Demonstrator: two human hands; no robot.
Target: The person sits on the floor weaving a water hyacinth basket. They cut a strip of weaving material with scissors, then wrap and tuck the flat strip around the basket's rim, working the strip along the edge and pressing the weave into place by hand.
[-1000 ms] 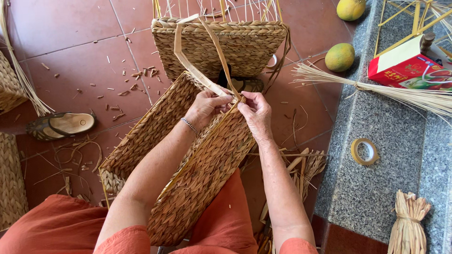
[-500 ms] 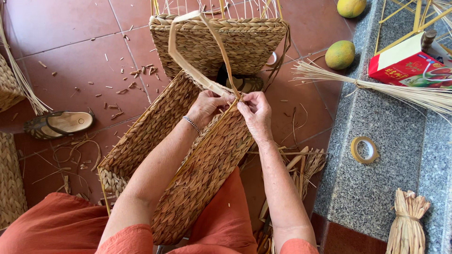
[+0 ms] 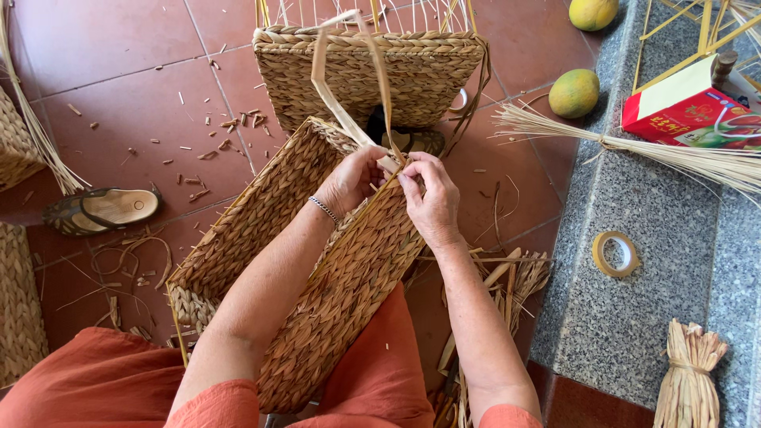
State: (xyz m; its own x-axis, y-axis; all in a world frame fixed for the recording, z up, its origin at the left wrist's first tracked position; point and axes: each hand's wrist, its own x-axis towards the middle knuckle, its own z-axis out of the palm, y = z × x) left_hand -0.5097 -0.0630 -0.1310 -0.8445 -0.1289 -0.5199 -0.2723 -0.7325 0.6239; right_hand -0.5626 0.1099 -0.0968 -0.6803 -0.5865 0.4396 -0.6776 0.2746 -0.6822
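From the head camera, the left hand (image 3: pixel 353 178) and right hand (image 3: pixel 428 198) meet at the rim of a brown woven-straw rectangular basket (image 3: pixel 317 269) lying across the lap. Both hands are closed, pinching a pale flat straw strip (image 3: pixel 337 95) that loops up beyond the fingers. Since the earlier frames the loop has stood taller and narrower, while the hands have barely shifted. To the right of the right hand, well apart, lies a roll of yellowish tape (image 3: pixel 614 254).
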